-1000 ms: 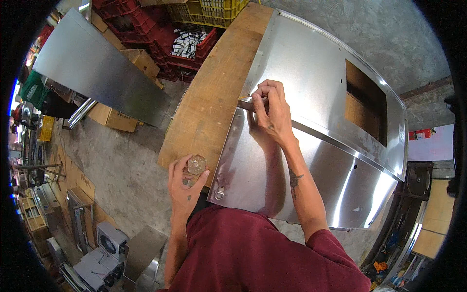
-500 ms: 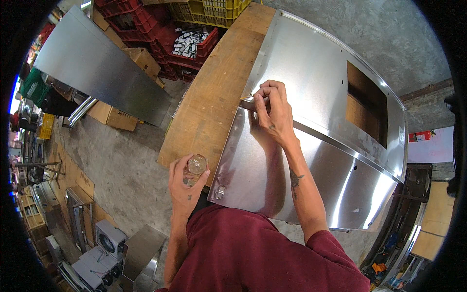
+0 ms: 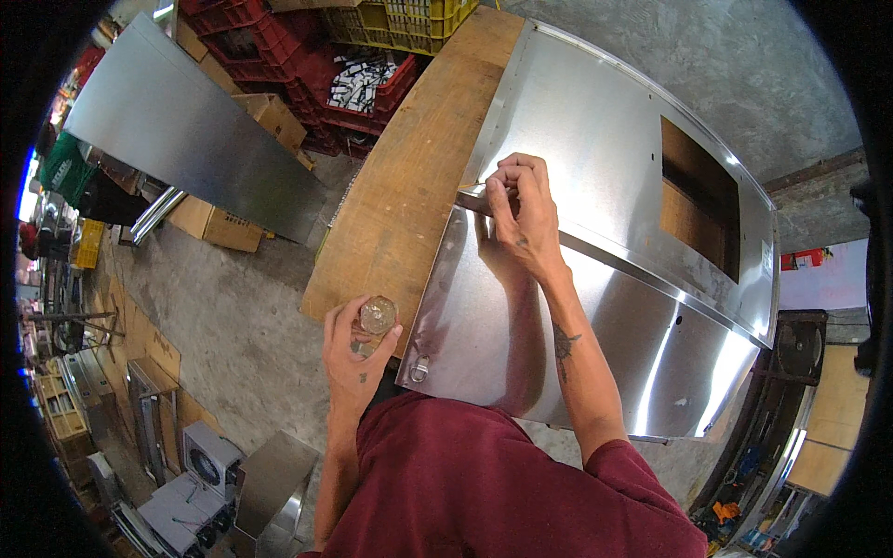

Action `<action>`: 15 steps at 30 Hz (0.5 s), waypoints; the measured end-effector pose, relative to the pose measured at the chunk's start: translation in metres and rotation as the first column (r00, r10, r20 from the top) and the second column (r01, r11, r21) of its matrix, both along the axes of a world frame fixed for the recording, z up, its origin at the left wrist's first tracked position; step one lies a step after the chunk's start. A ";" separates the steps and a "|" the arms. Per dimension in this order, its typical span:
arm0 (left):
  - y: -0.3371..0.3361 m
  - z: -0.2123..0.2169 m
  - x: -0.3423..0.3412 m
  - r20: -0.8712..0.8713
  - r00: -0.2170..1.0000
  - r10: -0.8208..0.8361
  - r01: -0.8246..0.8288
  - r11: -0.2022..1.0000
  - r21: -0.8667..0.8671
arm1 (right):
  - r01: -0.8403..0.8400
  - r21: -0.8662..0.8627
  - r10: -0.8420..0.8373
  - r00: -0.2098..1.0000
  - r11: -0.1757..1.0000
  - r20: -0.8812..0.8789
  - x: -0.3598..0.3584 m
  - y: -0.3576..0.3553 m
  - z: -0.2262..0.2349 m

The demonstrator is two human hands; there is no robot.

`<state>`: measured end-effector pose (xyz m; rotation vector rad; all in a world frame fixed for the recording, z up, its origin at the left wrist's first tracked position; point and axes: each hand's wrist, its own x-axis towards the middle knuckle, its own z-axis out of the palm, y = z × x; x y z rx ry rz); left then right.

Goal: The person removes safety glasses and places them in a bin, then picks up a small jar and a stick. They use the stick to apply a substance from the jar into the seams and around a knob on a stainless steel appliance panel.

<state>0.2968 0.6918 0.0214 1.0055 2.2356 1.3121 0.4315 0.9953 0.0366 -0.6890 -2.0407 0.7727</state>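
Observation:
My left hand (image 3: 358,344) is wrapped round a small clear round container (image 3: 378,315), perhaps a glass jar, beside the plank's near end. A large shiny sheet-metal cabinet (image 3: 577,130) lies in front of me on the wooden board. Over the seam near its left edge, my right hand (image 3: 523,209) is closed in a pinch. A thin yellowish tip shows by the fingertips, but most of what they hold is hidden. Below that hand extends a shiny lower panel (image 3: 484,325) with a small metal latch (image 3: 419,369) at its near left corner.
A wooden plank (image 3: 391,177) runs along the cabinet's left side. Beyond it stand red crates (image 3: 307,88), a yellow crate (image 3: 400,23) and cardboard boxes (image 3: 219,223). A tall metal sheet (image 3: 186,121) leans at the left. A grey machine (image 3: 200,474) stands at lower left.

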 end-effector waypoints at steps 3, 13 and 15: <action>0.003 0.005 0.001 -0.025 1.000 0.000 0.000 1.000 0.000 | -0.026 -0.144 0.005 0.990 0.989 -0.143 0.002 -0.005 -0.001; 0.037 0.034 0.001 -0.079 0.995 -0.068 0.077 0.991 0.109 | -0.228 -0.090 0.224 0.973 0.969 -0.051 0.023 -0.090 0.051; 0.042 0.041 0.002 -0.096 0.992 -0.085 0.096 0.988 0.117 | -0.267 -0.007 0.267 0.964 0.964 0.013 0.022 -0.099 0.055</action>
